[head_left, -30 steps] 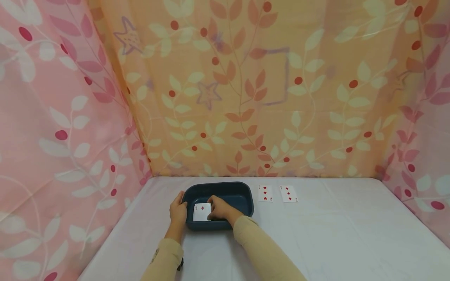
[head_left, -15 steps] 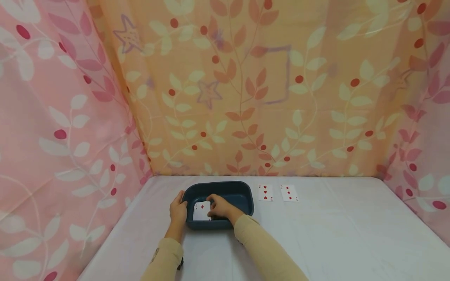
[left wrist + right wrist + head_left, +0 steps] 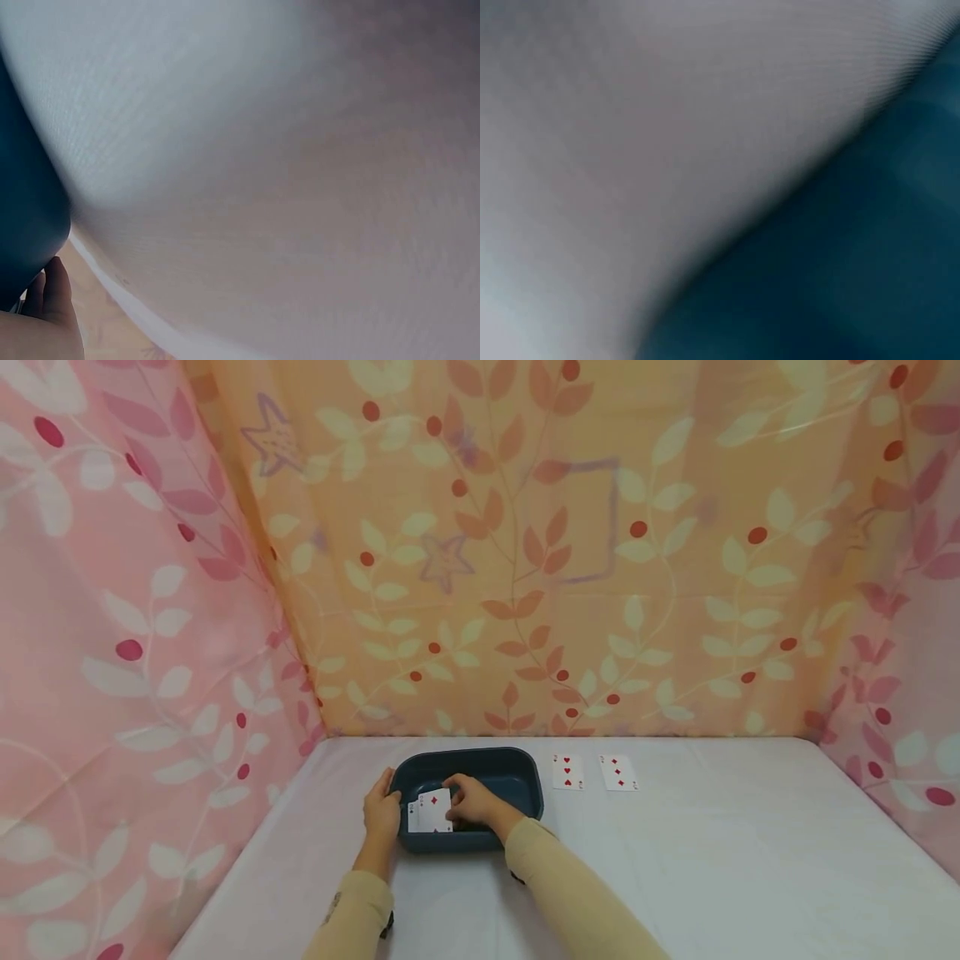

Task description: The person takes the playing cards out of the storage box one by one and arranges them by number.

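A dark blue basin (image 3: 471,842) sits on the white-covered table in the head view. At its left end my left hand (image 3: 381,810) grips the wall, thumb at the rim. The left wrist view catches part of that hand (image 3: 49,322) against the basin's outside. Inside lie playing cards, the upper playing card (image 3: 433,812) showing a red diamond. A lower card (image 3: 412,818) peeks out at its left. My right hand (image 3: 476,803) reaches over the near rim and pinches the upper card's right edge. The right wrist view shows only blurred basin wall and cloth.
Right of the basin, a card with red hearts (image 3: 567,772) and a card with red diamonds (image 3: 618,772) lie face up, side by side. A patterned orange curtain (image 3: 517,568) hangs behind the table (image 3: 720,860), with pink ones at both sides.
The upper card in the basin has slid slightly right with my right hand, uncovering a strip of the card beneath. My left hand keeps its grip on the basin.
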{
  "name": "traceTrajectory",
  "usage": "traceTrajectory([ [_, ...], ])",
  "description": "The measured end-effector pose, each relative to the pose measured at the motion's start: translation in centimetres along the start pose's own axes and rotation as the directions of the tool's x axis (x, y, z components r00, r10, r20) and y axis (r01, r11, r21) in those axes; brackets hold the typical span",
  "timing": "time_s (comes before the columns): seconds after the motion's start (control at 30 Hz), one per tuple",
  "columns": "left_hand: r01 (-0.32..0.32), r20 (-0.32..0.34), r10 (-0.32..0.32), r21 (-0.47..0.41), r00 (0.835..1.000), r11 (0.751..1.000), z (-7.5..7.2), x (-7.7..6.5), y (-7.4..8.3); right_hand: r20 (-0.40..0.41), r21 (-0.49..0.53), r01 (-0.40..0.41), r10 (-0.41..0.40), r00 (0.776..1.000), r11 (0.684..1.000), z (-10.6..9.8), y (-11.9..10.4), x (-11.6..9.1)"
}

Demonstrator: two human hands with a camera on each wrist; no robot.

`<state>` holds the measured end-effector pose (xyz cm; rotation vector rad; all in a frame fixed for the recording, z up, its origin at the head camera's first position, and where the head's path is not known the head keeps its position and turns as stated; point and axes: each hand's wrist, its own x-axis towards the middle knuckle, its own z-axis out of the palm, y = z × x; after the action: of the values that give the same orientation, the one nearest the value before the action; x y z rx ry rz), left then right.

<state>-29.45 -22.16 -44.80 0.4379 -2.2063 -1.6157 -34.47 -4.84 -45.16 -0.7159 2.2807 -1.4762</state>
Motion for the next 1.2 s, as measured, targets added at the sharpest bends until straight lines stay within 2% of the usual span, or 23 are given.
traceTrajectory([
  [0.17,0.016,0.008,-0.016,0.007,1.000,1.000,0.1,-0.1,0.2,-0.049,0.085,0.032,-0.028,0.998,0.996,-0.2,0.1,-0.1],
  [0.33,0.021,0.008,-0.022,0.024,1.000,0.999,0.2,-0.2,0.2,-0.095,0.227,0.061,-0.040,0.995,0.972,-0.6,-0.4,-0.7],
  [0.47,0.014,0.001,-0.014,0.043,1.000,0.999,0.2,-0.1,0.3,-0.109,0.279,0.073,-0.044,0.993,0.957,-1.2,-0.8,-1.3],
  [0.73,0.012,-0.013,-0.012,0.017,1.000,1.000,0.0,0.0,0.1,-0.134,0.300,0.047,-0.006,0.991,0.953,-2.8,-1.3,-3.0],
  [0.93,0.013,0.013,-0.012,-0.038,1.000,0.999,-0.1,0.4,-0.1,-0.142,0.276,0.027,0.013,0.990,0.961,-4.3,-1.7,-4.4],
  [1.2,0.016,0.032,-0.013,-0.068,0.999,0.998,-0.1,0.4,-0.1,-0.161,0.274,0.019,0.026,0.987,0.962,-5.8,-1.6,-5.9],
])
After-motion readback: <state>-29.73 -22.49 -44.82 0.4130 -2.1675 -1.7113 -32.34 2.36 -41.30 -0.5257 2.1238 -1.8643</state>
